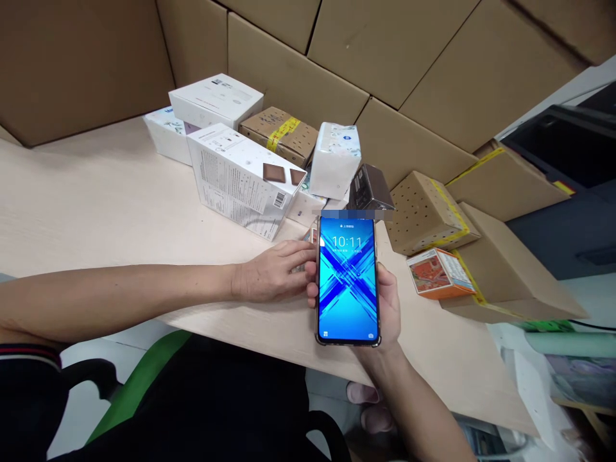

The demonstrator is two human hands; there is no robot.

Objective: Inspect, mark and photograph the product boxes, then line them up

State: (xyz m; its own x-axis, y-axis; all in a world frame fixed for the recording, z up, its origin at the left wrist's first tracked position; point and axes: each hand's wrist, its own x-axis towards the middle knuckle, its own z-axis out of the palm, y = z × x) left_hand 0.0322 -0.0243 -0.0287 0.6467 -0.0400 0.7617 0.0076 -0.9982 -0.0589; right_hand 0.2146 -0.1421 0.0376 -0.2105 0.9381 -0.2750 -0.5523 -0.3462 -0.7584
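Note:
My right hand holds a smartphone upright, its blue lock screen lit and reading 10:11. Its fingers wrap the phone's edges from behind. My left hand lies on the pale wooden table just left of the phone, fingers stretched toward a small object that the phone mostly hides. Right behind the hands stands a white printed box with two brown squares on its top.
Several white and brown cartons are piled at the back of the table, among them a perforated cardboard box and a small orange box. Large cardboard cartons wall the rear. A green chair sits below the table edge.

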